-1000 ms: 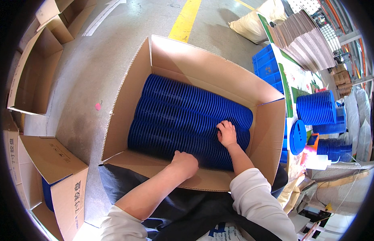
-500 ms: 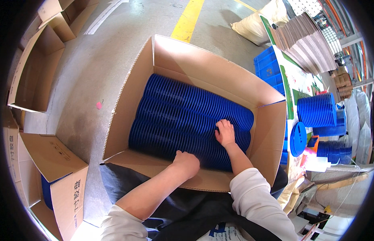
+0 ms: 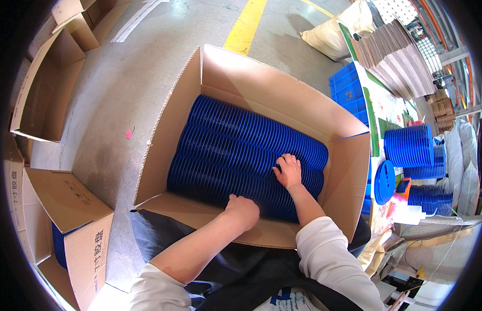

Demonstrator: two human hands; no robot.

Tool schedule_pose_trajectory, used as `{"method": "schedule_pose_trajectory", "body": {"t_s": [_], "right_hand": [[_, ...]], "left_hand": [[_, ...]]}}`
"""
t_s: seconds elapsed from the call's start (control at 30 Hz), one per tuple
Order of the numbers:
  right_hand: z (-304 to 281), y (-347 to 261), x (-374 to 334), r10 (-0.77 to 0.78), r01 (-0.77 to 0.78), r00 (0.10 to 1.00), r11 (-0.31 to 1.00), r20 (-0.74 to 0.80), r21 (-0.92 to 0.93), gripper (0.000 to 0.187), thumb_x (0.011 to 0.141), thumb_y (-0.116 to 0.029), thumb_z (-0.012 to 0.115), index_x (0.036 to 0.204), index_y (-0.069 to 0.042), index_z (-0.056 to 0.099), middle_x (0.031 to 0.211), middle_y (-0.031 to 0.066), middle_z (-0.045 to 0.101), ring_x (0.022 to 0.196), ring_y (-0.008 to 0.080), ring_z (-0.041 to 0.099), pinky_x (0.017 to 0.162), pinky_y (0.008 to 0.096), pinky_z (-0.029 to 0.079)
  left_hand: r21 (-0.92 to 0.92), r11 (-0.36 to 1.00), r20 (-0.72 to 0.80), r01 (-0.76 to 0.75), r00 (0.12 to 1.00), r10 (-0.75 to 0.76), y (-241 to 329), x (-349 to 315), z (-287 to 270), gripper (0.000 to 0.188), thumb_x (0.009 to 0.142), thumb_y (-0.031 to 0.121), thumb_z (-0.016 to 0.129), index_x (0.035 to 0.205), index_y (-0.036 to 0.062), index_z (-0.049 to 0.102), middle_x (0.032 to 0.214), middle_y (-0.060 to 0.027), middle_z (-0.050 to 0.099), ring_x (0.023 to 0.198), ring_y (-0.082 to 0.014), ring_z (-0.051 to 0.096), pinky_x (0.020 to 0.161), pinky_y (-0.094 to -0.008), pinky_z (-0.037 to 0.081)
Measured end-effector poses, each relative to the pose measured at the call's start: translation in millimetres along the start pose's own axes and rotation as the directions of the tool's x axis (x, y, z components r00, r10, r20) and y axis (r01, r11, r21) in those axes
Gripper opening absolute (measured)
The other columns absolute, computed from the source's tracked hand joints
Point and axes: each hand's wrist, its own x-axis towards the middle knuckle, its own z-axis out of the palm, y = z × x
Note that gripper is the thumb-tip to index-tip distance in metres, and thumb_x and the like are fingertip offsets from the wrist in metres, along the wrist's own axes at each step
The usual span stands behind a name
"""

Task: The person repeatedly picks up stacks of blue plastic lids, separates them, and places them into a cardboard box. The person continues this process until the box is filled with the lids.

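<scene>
An open cardboard box [image 3: 282,93] stands in front of me, packed with thin blue plastic discs [image 3: 246,129] on edge in long rows running left to right. My left hand [image 3: 243,212] is closed at the near row, beside the box's near wall. Its fingertips are hidden, so what they grip cannot be made out. Farther right, my right hand [image 3: 288,171] bends its fingers over the disc edges near the groove between rows, gripping at the discs. Its thumb lies on the left side of the grip.
At right, a table [image 3: 374,122] carries stacked blue discs [image 3: 408,145], a loose disc [image 3: 384,181], a white bottle [image 3: 409,214] and a pile of flat cardboard [image 3: 396,62]. A blue crate [image 3: 349,90] stands beside it. More open cartons [image 3: 70,202] line the left.
My right hand's thumb has shifted slightly left over the discs. My left hand stays nearly in place. The whole view has moved slightly.
</scene>
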Motion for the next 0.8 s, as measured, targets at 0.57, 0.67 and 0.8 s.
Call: {"method": "schedule_pose_trajectory", "body": {"t_s": [0.57, 0.67, 0.8], "right_hand": [[6, -13, 9, -0.035, 0.037, 0.999, 0.998, -0.021, 0.060, 0.024, 0.074, -0.013, 0.071, 0.096, -0.011, 0.062, 0.117, 0.0084, 0.056, 0.110, 0.0291, 0.052, 0.089, 0.0427, 0.041], [8, -17, 12, -0.016, 0.017, 1.000, 0.997, -0.016, 0.076, 0.025, 0.074, -0.011, 0.071, 0.097, -0.011, 0.061, 0.118, 0.0086, 0.056, 0.111, 0.0292, 0.052, 0.089, 0.0427, 0.041], [14, -18, 14, -0.085, 0.090, 0.995, 0.992, -0.056, 0.089, 0.028, 0.071, -0.008, 0.070, 0.097, -0.012, 0.061, 0.119, 0.0090, 0.055, 0.112, 0.0297, 0.052, 0.090, 0.0434, 0.042]], "left_hand": [[0.009, 1.000, -0.023, -0.004, 1.000, 0.004, -1, 3, 2, 0.033, 0.093, 0.033, 0.054, 0.106, 0.0075, 0.071, 0.107, -0.0142, 0.069, 0.108, -0.0307, 0.062, 0.096, -0.0506, 0.042], [0.018, 1.000, -0.036, -0.019, 0.999, 0.020, -2, 4, 3, 0.033, 0.092, 0.033, 0.055, 0.105, 0.0076, 0.071, 0.106, -0.0139, 0.070, 0.107, -0.0307, 0.062, 0.095, -0.0499, 0.043], [0.028, 0.999, -0.079, -0.018, 0.997, 0.020, -1, 3, 4, 0.032, 0.092, 0.032, 0.055, 0.104, 0.0078, 0.072, 0.105, -0.0133, 0.070, 0.105, -0.0302, 0.063, 0.093, -0.0496, 0.043]]}}
